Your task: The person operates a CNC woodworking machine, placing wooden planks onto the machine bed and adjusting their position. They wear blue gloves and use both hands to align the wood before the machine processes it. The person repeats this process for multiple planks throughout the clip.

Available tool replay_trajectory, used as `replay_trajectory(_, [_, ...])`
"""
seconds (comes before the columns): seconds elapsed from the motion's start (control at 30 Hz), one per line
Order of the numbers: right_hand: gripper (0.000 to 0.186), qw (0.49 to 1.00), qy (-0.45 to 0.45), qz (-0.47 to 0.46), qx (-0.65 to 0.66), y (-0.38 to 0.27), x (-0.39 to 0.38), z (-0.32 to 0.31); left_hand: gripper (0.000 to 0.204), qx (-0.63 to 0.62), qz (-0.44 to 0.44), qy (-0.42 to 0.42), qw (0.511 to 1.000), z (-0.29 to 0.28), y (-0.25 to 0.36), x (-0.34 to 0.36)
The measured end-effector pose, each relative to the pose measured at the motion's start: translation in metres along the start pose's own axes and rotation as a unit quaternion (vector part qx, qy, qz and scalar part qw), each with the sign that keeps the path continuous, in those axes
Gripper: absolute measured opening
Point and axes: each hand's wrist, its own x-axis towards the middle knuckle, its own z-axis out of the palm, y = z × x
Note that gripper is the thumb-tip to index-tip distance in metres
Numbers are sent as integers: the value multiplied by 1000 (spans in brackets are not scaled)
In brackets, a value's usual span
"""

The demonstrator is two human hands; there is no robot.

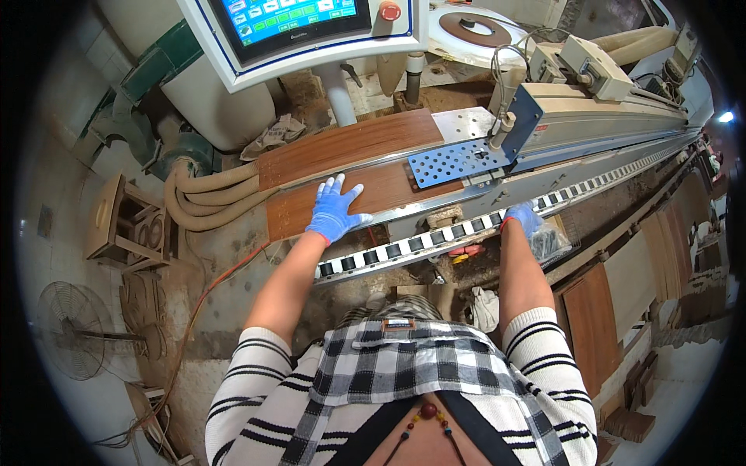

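My left hand [334, 211], in a blue glove with white fingertips, lies flat with fingers spread on a brown wood-grain board [396, 185]. That board rests on the machine bed, its right end reaching beside a blue perforated plate [451, 165]. A second brown wood-grain surface [353, 141] lies just behind it, past a metal strip. My right hand [525, 220], also in a blue glove, is at the long roller rail [393, 249] on the machine's near side. Its fingers are mostly hidden, so what they hold or touch is unclear.
A control panel [303, 35] with a lit screen and red button [389, 11] hangs above the bed. Ribbed hoses [214, 177] meet the bed's left end. A clear plastic bag [549, 242] sits beside my right hand. Panels [588, 322] stand at right; a fan [75, 330] is at left.
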Motion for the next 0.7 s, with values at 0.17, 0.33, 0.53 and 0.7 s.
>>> replay_trajectory(0.17, [69, 1000, 8, 1, 2, -1, -2, 0, 82, -30, -59, 46, 997, -4, 15, -12])
replay_trajectory(0.33, [68, 1000, 0, -3, -5, -4, -14, -13, 80, 45, -188, 113, 974, -17, -22, -71])
replay_trajectory(0.53, [65, 1000, 13, 6, 13, 2, 3, 4, 74, -75, -251, 143, 954, 8, -83, -116])
replay_trajectory(0.7, [67, 1000, -7, 1, -19, -1, -2, -3, 68, -93, -263, 173, 944, 17, -83, -112])
